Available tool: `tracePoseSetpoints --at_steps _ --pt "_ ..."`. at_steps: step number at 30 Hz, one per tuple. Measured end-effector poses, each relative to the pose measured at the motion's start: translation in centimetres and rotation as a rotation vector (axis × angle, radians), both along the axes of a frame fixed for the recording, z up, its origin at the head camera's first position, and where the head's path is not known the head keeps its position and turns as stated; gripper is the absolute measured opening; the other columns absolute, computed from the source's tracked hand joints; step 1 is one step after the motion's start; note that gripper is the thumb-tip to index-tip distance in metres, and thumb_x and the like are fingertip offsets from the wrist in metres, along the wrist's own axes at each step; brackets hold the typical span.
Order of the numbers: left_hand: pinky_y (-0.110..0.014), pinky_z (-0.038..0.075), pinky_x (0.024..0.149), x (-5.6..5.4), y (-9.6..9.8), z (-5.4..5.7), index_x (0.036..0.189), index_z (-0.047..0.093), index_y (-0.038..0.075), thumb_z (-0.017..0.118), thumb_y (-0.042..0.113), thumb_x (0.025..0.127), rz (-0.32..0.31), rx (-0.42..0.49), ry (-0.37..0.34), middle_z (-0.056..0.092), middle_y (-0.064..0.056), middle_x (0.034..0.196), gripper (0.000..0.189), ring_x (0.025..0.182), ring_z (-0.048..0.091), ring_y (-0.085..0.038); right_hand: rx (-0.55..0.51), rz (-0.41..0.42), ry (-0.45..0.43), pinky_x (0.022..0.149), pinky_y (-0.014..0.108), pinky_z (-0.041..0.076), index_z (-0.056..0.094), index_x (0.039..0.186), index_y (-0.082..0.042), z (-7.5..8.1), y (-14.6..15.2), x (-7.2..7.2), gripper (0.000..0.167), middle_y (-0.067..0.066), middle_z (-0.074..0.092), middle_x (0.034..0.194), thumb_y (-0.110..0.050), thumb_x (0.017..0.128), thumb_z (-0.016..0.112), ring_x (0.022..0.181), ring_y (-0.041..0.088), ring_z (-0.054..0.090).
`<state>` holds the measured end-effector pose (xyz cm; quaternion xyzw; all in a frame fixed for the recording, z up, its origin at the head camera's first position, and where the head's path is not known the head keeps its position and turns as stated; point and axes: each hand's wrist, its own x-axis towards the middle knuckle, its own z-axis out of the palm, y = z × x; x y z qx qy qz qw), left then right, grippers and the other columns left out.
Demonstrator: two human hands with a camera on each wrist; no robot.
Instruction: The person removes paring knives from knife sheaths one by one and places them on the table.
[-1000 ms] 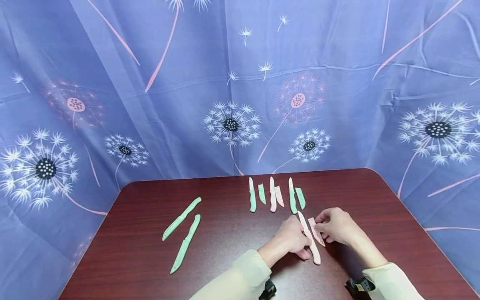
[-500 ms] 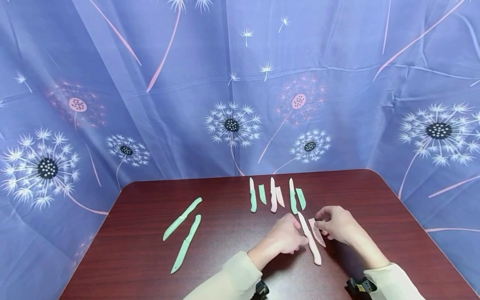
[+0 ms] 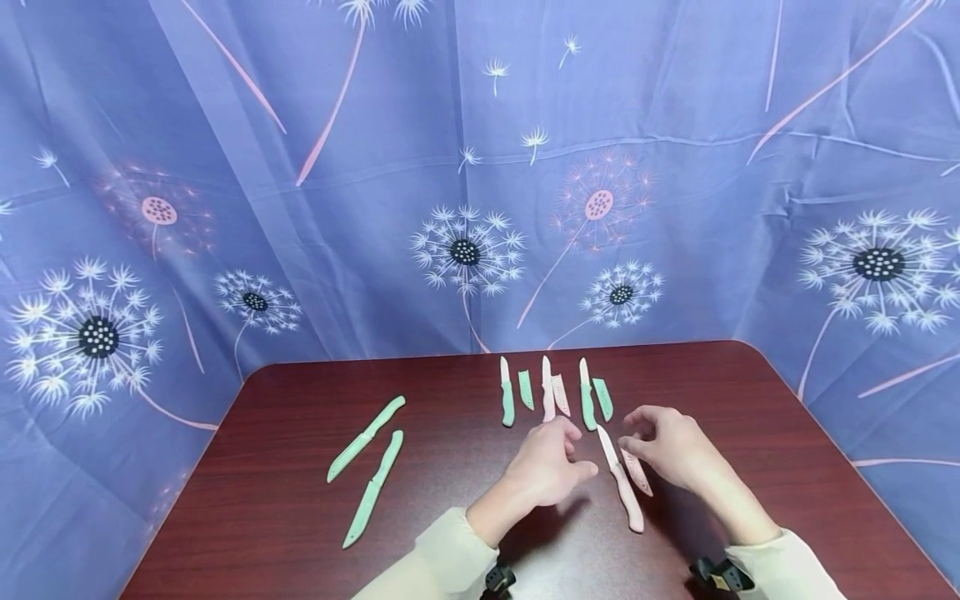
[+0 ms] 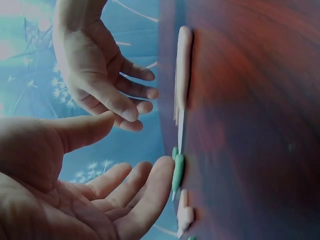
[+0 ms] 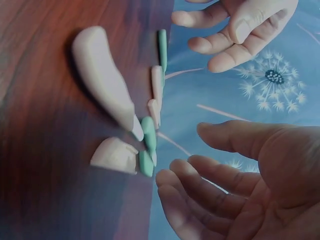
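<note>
A pink-handled knife (image 3: 628, 497), its pale blade bare, lies on the table between the hands, tip toward the back. Just right of it is its pink blade sheath (image 3: 639, 475), partly covered in the head view by my right hand (image 3: 671, 446). In the right wrist view that hand's thumb and fingers are apart above the sheath (image 5: 115, 156), holding nothing. My left hand (image 3: 546, 462) hovers left of the pink knife, thumb spread from the fingers and palm bare in the left wrist view. Its fingertips overlap the handle end of another pink knife (image 3: 547, 392) in the head view.
Along the back lie a green knife (image 3: 507, 406) with its green sheath (image 3: 526, 390), a second pink sheath (image 3: 560, 396), and another green knife (image 3: 587, 404) beside its sheath (image 3: 602, 400). Two sheathed green knives (image 3: 366, 437) lie at left. A blue dandelion-print curtain (image 3: 375, 275) hangs behind.
My left hand has let go of the pink knife and moved left and away from it. My right hand has lifted slightly off the pink sheath; knife and sheath stay in place.
</note>
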<state>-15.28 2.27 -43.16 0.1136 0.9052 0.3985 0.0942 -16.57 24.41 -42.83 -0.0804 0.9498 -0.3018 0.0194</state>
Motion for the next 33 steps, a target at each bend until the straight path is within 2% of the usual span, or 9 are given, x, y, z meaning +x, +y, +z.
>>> tracePoseSetpoints --at_steps 8,21,29,33 --pt "-0.038 0.054 0.086 0.2 -2.1 1.2 0.122 0.069 0.011 0.087 0.026 0.089 0.036 -0.035 0.087 0.07 -0.002 0.106 0.04 0.099 0.066 -0.02 -0.045 0.027 0.007 0.078 0.041 0.056 0.073 0.118 -0.003 0.6 -1.4 0.3 0.028 -0.003 0.074 0.091 -0.018 0.095 0.078 0.084 0.015 0.071" --pt "-0.043 0.053 0.088 0.0 -5.6 1.8 0.124 0.067 0.016 0.085 0.03 0.09 0.112 -0.08 0.116 0.068 0.003 0.112 0.041 0.106 0.066 -0.023 -0.082 0.081 0.048 0.078 0.039 0.058 0.073 0.117 -0.007 1.4 -3.8 0.3 0.028 -0.001 0.075 0.095 -0.018 0.093 0.081 0.088 0.015 0.071" --pt "-0.045 0.055 0.089 -0.1 -7.7 2.0 0.133 0.066 0.011 0.083 0.031 0.092 0.094 -0.138 0.191 0.066 -0.002 0.117 0.049 0.109 0.066 -0.025 -0.027 0.149 0.187 0.086 0.048 0.058 0.073 0.123 -0.007 0.9 -5.1 0.3 0.032 0.007 0.074 0.114 -0.018 0.094 0.082 0.102 0.028 0.072" --pt "-0.046 0.057 0.088 0.1 -8.6 1.9 0.136 0.066 0.012 0.084 0.031 0.092 0.098 -0.183 0.251 0.066 -0.004 0.123 0.051 0.11 0.067 -0.025 0.012 0.175 0.269 0.087 0.047 0.058 0.073 0.125 -0.007 0.4 -6.0 0.4 0.035 0.006 0.071 0.118 -0.018 0.093 0.083 0.102 0.025 0.071"
